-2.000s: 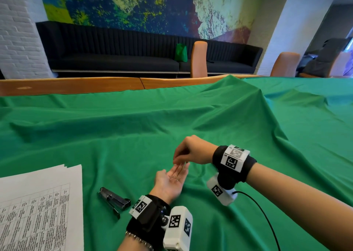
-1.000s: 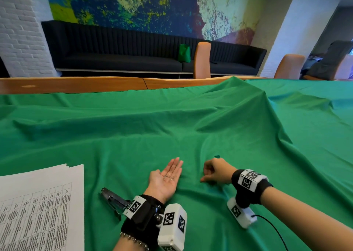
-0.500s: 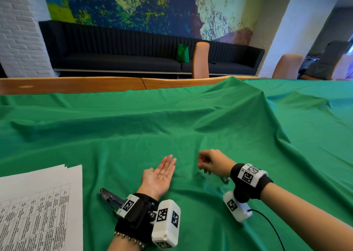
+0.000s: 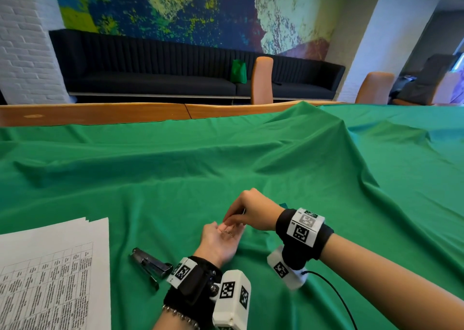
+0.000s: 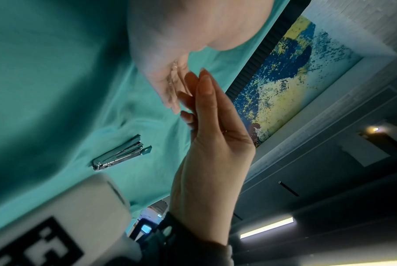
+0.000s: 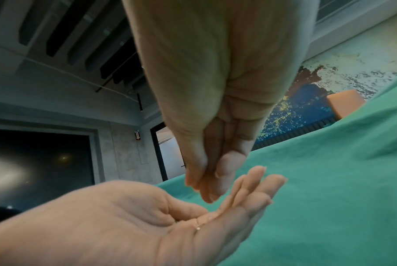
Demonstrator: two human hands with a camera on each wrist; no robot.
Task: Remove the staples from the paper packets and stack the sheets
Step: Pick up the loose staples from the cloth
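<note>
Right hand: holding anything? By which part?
Cannot be told. The right hand has its fingertips pinched together above the open left hand, whose palm carries loose staples; nothing shows between the fingertips.

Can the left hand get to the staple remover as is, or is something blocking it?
Probably yes. The staple remover lies bare on the green cloth just left of the left hand, nothing between them. But that palm is turned up holding loose staples, which would likely spill on reaching.

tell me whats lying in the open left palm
A few small metal staples lie on the left hand. The right hand hovers above, fingertips pinched; anything between them is hidden.
</note>
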